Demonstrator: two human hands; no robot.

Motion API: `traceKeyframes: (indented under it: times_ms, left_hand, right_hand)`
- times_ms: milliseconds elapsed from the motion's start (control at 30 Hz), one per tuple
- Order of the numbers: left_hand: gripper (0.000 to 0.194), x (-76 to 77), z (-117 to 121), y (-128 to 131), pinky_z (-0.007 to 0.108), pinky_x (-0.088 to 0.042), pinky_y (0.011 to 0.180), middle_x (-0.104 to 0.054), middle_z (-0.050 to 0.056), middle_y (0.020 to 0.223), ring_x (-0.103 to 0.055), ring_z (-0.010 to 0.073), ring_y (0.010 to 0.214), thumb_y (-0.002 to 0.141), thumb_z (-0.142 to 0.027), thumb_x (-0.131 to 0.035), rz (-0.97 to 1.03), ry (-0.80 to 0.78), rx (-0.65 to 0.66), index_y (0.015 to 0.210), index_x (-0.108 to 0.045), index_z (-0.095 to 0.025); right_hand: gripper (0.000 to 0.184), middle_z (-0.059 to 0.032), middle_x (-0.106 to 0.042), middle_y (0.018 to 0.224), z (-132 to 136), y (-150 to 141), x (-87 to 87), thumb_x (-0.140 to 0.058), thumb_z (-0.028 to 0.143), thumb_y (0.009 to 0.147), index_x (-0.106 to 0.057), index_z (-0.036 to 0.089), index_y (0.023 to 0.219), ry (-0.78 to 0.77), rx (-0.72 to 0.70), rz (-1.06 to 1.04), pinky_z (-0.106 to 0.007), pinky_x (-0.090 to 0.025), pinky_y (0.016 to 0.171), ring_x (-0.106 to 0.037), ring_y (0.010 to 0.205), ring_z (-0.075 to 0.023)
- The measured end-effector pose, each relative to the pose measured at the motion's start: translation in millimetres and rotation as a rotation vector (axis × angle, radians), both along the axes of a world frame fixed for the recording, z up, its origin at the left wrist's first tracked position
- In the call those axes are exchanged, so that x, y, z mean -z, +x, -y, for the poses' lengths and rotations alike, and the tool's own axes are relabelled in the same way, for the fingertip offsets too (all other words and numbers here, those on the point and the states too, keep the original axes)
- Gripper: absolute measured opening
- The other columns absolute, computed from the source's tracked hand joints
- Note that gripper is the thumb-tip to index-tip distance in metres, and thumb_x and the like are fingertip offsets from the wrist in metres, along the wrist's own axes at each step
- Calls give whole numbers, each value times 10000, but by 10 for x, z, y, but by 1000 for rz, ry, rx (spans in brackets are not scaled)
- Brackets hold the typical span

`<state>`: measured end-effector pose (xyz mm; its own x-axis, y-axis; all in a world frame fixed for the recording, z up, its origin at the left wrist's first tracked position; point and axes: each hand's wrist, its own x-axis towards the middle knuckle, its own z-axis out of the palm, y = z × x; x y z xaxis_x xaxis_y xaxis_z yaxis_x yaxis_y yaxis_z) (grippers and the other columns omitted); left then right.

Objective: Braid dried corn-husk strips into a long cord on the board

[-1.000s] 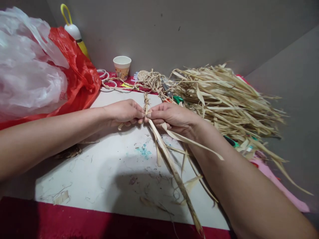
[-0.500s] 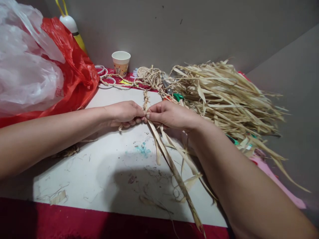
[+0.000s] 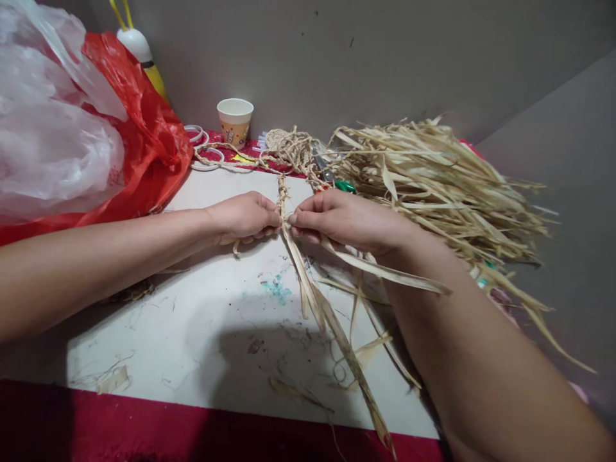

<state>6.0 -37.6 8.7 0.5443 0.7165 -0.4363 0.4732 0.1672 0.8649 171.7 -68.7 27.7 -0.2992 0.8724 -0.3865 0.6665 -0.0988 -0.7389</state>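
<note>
My left hand is closed in a pinch on the left side of a narrow plaited straw braid, at its lower part. On the other side, my right hand pinches a pale dry straw strip close against the braid; the strip's loose end trails out to the right beneath the wrist. Long loose straw strips hang from the braid toward the front edge. A short curled end pokes out below my left hand. The fingertips partly hide the point where the strips meet.
A big pile of dry straw lies at right, with green-handled scissors beside it. Behind the white board are a paper cup and tangled braided cord. Red and clear plastic bags bulge at left.
My right hand has shifted slightly right, away from the left hand, opening a small gap that shows more braid. A strip under it has swung up and to the right.
</note>
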Motion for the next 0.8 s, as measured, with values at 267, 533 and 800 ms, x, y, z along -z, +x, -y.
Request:
traceKeyframes:
  times_ms: [267,533,800]
  left_hand:
    - [298,-28,14,1,214,-147,363,-333,-62,367,-251,29,317,766,-74,-477,110,-118,-101,483,-437,-159]
    - [252,-22,-2,-29,225,-148,380,-349,-63,373,-251,31,328,769,-71,-504,135,-124,-132,532,-488,-154]
    - [231,-136,-98,-122,208,-93,384,-273,-81,384,-180,22,360,776,-50,-517,170,-204,-94,561,-525,-135]
  right_hand:
    - [238,-44,-603,552,155,-283,-38,-460,179,799,-579,137,597,59,-117,240,-226,-314,457,-453,424,-92]
    - [244,-101,-638,696,287,-399,-51,-451,230,810,-645,117,715,258,-353,514,-261,-296,503,-472,540,-133]
    - [370,-27,-586,529,63,142,-182,-530,434,843,-598,156,609,70,-36,-156,-215,-254,376,-432,383,-60]
